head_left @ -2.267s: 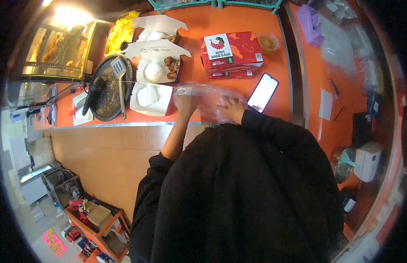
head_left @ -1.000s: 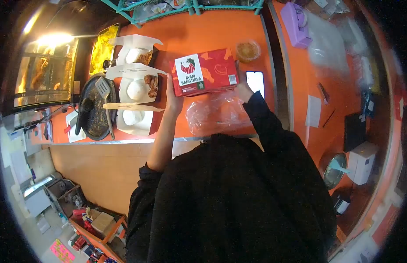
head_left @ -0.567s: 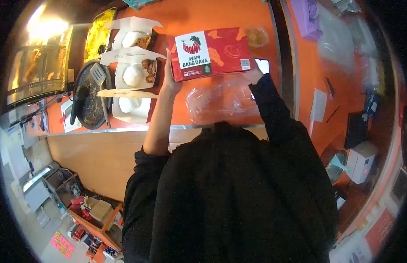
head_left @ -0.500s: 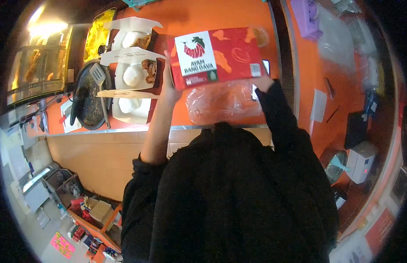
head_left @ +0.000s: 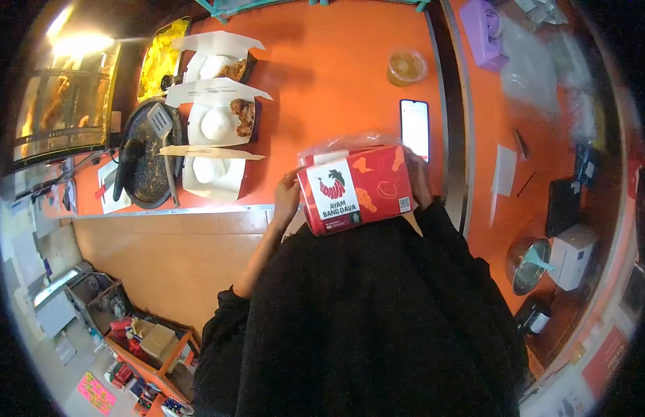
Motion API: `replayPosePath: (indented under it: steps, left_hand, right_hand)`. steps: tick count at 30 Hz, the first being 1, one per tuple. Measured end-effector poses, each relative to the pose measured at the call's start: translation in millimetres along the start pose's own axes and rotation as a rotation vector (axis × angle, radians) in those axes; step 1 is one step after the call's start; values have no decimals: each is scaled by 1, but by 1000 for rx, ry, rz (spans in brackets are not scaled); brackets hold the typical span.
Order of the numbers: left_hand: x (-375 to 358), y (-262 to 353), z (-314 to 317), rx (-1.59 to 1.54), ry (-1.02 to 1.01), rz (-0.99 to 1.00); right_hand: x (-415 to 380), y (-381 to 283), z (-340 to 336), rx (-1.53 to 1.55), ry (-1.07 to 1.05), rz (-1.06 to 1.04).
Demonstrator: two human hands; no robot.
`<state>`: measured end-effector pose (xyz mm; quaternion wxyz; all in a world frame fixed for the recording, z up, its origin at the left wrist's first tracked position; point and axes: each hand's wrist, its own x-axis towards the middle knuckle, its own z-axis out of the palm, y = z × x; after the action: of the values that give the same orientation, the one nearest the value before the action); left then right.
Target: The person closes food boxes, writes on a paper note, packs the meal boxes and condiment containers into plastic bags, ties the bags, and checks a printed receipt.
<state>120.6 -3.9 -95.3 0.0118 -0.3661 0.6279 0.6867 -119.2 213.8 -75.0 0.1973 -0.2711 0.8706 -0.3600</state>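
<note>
Red Ayam Bang Dava box (head_left: 371, 191) was held up between both hands at the near edge of the orange counter (head_left: 322, 90), right in front of the black top, printed face tipped up toward the camera. The left hand (head_left: 288, 199) had its fingers closed on the left end, thumb up near the top edge. The right hand (head_left: 420, 184) was gripping the other end, tho some of its fingers were hidden. Some clear plastic (head_left: 347, 142) stuck out along the far edge of the box, and I honestly couldn't tell if it was around it or just behind.

Just past the right hand lay a phone (head_left: 415, 125) with its screen lit, and beyond that stood a clear plastic cup (head_left: 406, 67) of something brownish.

Over to the left were three open takeout boxes (head_left: 232, 186) in a row, each with a white mound inside; the two farther ones had browned chicken pieces (head_left: 244, 118) too. Next to those sat a dark stone mortar (head_left: 149, 184) with a pestle (head_left: 131, 156) in it and a slotted spatula (head_left: 160, 121) lying across it. Behind that was a tray of yellow food (head_left: 162, 55), beside a lit glass cabinet (head_left: 65, 104).
</note>
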Motion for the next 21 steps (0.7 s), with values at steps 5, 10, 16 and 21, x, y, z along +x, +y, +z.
replayPosePath:
  steps: [5,10,16,21]
  left_hand:
    - [26,27,18,526,355,453]
    - [62,34,10,894,279,356]
    - [59,29,20,458,468,424]
    - [67,34,21,154,493,411]
  right_hand:
    - [40,1,4,-304,15,-323]
    - [76,7,15,-598,232,-804]
    - [66,-16,9,-161,63,-292]
    - [66,-18,21,100,86,-62]
